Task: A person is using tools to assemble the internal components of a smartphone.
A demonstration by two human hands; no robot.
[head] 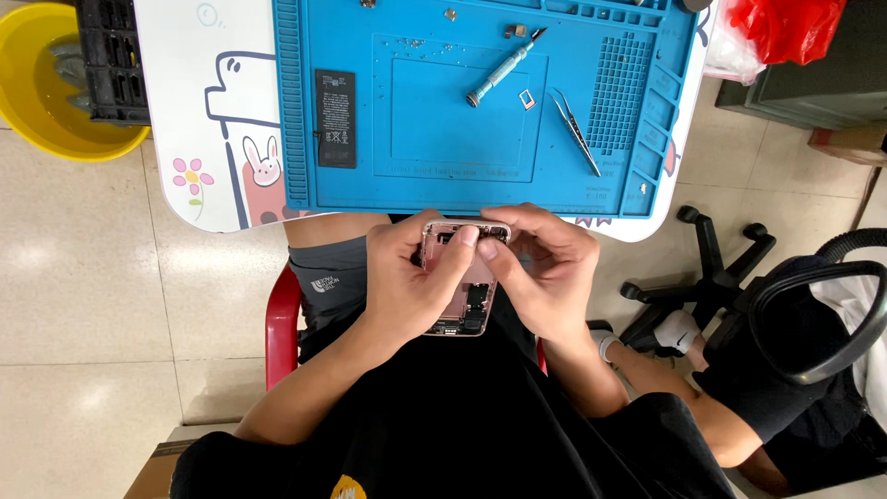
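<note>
Phone housing [465, 294], pink-gold, opened, internal parts exposed; held above the lap, just below the near edge of the counter [199, 139]. Long axis roughly vertical in view, slightly tilted.

Left hand [407, 282]: grip closed on the left side of the phone housing, thumb laid across its upper end. Right hand [547, 268]: grip closed on the right side and top edge of the housing, fingertips [494, 251] meeting the left thumb at the upper corner. Whether a small part is pinched between the fingertips: cannot tell.

On the counter, well apart from both hands:
- Blue repair mat [591, 176] covering most of the surface, with moulded compartments along its edges.
- Black battery [335, 117], flat on the left part of the mat.
- Screwdriver [499, 72], silver-blue, lying diagonally near the mat centre.
- Small rectangular tray frame [528, 99], just beside the screwdriver tip end.
- Tweezers [575, 129], lying diagonally right of the tray frame.
- Small loose metal parts [516, 30] near the top of the mat.

Beside the counter: yellow basin [37, 102] at upper left on the floor; red bag [785, 28] at upper right; black office chair [795, 296] at right.
</note>
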